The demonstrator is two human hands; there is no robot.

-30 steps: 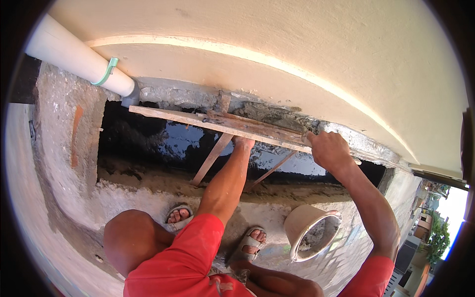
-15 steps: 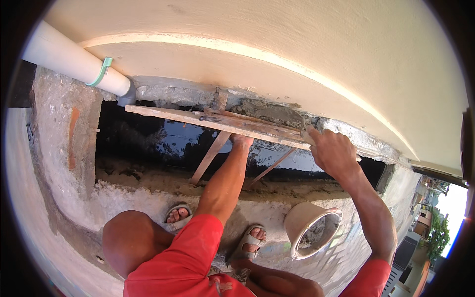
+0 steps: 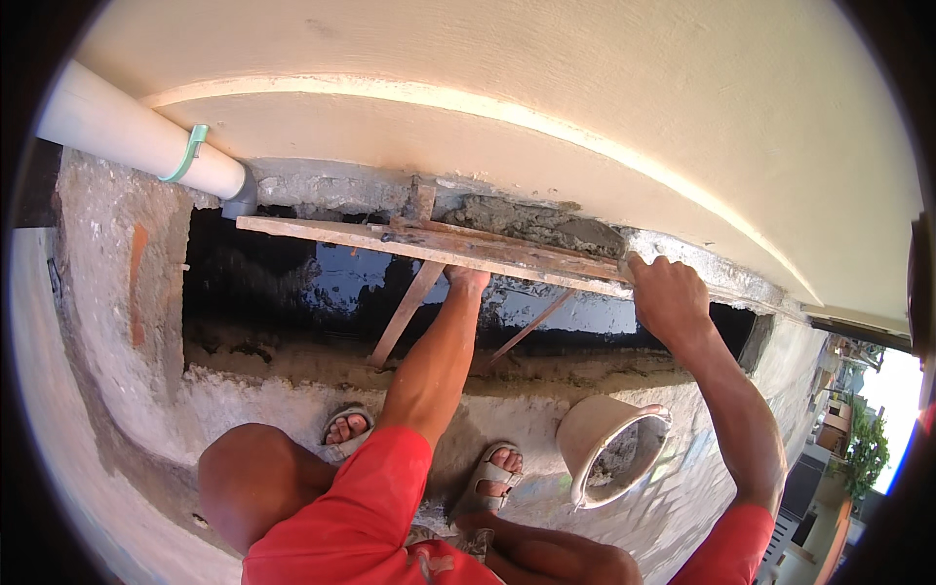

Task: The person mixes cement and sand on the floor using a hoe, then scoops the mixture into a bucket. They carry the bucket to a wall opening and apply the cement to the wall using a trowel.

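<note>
A long wooden board point(image 3: 341, 236) spans the dark trench, close along the foot of the wall. My left hand point(image 3: 467, 277) reaches up against the board's near edge at mid-length; its fingers are hidden behind the wood. Beyond the board, wet grey mortar point(image 3: 536, 220) lies in a strip against the wall base. My right hand point(image 3: 673, 294) is closed at the board's right end, around a trowel point(image 3: 625, 265) of which only a small greyish part shows, next to the end of the mortar.
Slanting wooden struts point(image 3: 405, 314) prop the board from the trench's near side. Dark water point(image 3: 351, 283) lies below. A pale bucket point(image 3: 577, 439) with grey mix stands near my sandalled feet, on the concrete ledge. A white pipe point(image 3: 127, 127) enters the trench at left.
My right hand and the trowel have shifted slightly right along the board's end. My left hand stays against the board. The whole view has moved a little.
</note>
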